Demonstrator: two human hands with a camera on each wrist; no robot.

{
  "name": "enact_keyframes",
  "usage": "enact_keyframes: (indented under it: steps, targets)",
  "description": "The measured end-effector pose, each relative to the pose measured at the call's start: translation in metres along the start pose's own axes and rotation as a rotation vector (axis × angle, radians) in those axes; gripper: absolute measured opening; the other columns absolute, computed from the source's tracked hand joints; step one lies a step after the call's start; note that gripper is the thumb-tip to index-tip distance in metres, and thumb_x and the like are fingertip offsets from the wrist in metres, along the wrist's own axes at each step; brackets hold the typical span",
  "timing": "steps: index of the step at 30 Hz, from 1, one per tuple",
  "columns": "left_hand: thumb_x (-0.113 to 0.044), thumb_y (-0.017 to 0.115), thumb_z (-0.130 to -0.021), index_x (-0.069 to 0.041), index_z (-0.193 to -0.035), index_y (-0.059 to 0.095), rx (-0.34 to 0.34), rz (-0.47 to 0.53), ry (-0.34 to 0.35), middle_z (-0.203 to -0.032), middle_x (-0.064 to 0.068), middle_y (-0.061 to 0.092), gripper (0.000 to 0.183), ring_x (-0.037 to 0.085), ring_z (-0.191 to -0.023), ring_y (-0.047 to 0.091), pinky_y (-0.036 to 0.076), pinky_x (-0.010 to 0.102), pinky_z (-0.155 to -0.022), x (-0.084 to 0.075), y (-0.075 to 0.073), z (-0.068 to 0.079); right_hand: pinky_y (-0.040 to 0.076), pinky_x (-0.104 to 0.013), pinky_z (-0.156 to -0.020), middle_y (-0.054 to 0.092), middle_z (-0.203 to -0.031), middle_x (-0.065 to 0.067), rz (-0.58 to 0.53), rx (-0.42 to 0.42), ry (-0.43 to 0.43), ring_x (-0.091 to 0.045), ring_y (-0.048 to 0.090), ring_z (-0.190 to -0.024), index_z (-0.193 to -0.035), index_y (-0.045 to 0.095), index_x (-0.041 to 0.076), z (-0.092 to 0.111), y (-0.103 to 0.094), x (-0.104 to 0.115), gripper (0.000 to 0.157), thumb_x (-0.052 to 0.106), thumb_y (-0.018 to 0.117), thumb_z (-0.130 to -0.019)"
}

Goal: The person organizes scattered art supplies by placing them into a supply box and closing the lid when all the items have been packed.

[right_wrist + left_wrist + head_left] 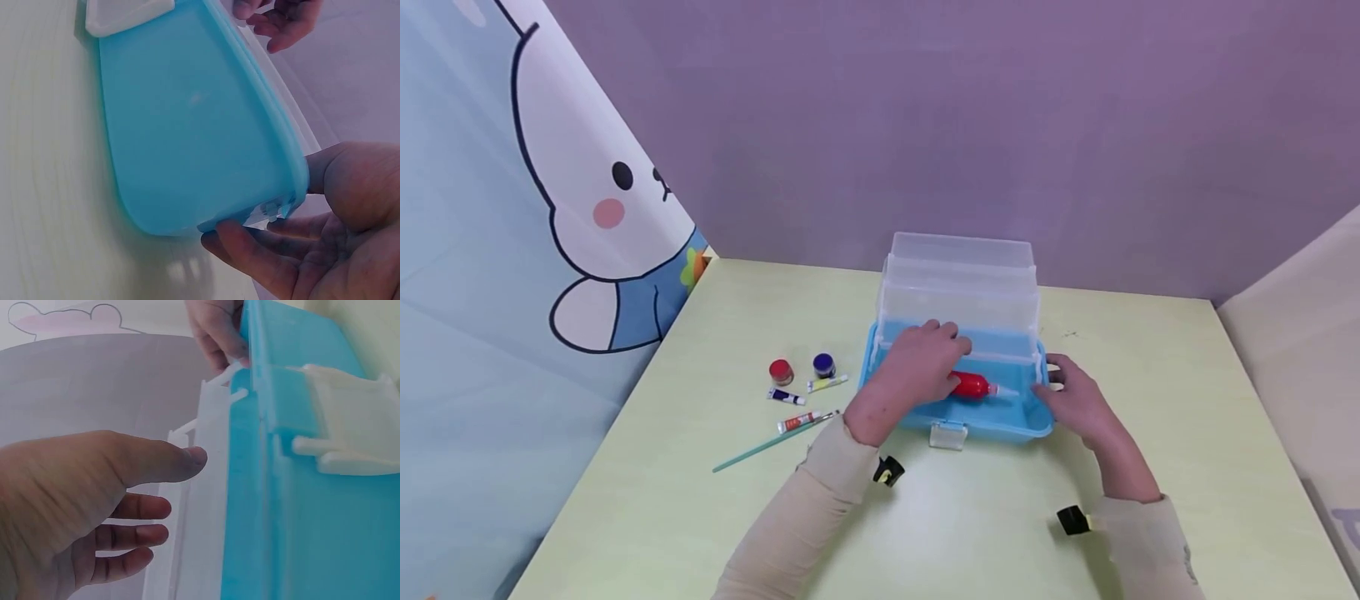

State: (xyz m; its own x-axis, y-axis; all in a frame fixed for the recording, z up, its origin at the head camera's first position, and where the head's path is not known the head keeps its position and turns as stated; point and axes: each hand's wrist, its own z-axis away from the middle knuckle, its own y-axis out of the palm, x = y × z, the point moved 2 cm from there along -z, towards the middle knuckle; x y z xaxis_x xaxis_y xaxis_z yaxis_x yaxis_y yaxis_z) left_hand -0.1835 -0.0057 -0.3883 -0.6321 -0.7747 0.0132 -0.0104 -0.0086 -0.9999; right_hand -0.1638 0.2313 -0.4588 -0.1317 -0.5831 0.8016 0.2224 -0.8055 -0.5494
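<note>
A light-blue plastic storage box (pixel 917 421) stands on the table with its clear lid (pixel 961 292) tipped back. Inside it lies a red bottle (pixel 972 385) with a pale pointed tip; my left hand covers its other end in the head view. Over the box is my left hand (pixel 921 367), fingers loosely bent and thumb apart. The left wrist view shows nothing between those fingers. At the box's right end, my right hand (pixel 1075 400) grips the side, thumb at the rim and fingers against the outer wall in the right wrist view.
Left of the box are a red paint jar (pixel 781 372), a dark blue jar (pixel 823 365) and several small paint tubes, including an orange-red one (pixel 798 422). A teal paintbrush (pixel 760 447) lies diagonally near them. A clear latch (pixel 948 436) hangs at the box front.
</note>
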Motion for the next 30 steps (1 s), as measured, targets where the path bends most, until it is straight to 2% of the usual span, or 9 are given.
enact_keyframes:
  steps: [6, 19, 25, 30]
  targets:
    - [-0.036, 0.075, -0.084, -0.020, -0.114, 0.067, -0.027, 0.002, -0.007, -0.101, -0.003, 0.060, 0.036, 0.013, -0.082, 0.052, 0.047, 0.026, -0.069, 0.001, -0.002, 0.004, 0.052, -0.055, -0.083, 0.044, -0.132, -0.034, 0.012, 0.010, 0.004, -0.050, 0.052, -0.112, -0.145, 0.029, -0.002, -0.001, 0.002, -0.001, 0.055, 0.014, 0.053, -0.098]
    - [-0.028, 0.066, -0.091, -0.019, -0.114, 0.069, -0.005, 0.003, -0.034, -0.096, -0.005, 0.062, 0.025, 0.014, -0.079, 0.053, 0.045, 0.030, -0.070, 0.007, -0.004, 0.014, 0.053, -0.052, -0.083, 0.044, -0.133, -0.033, 0.017, 0.006, -0.001, -0.049, 0.051, -0.113, -0.146, 0.028, -0.003, -0.002, -0.001, -0.001, 0.057, 0.015, 0.054, -0.098]
    - [-0.029, 0.069, -0.089, -0.019, -0.112, 0.070, 0.013, 0.042, -0.063, -0.096, -0.005, 0.063, 0.025, 0.015, -0.083, 0.056, 0.047, 0.034, -0.077, 0.018, -0.001, 0.027, 0.053, -0.053, -0.084, 0.042, -0.135, -0.033, 0.025, 0.016, 0.020, -0.048, 0.049, -0.114, -0.147, 0.027, -0.002, -0.001, -0.001, 0.000, 0.059, 0.017, 0.054, -0.099]
    - [-0.032, 0.069, -0.090, -0.018, -0.113, 0.069, 0.013, 0.063, -0.086, -0.097, -0.004, 0.063, 0.027, 0.014, -0.084, 0.057, 0.050, 0.032, -0.074, 0.031, -0.003, 0.036, 0.054, -0.051, -0.082, 0.043, -0.135, -0.033, 0.020, 0.016, 0.010, -0.048, 0.050, -0.113, -0.147, 0.027, -0.002, 0.000, -0.003, 0.000, 0.059, 0.017, 0.054, -0.099]
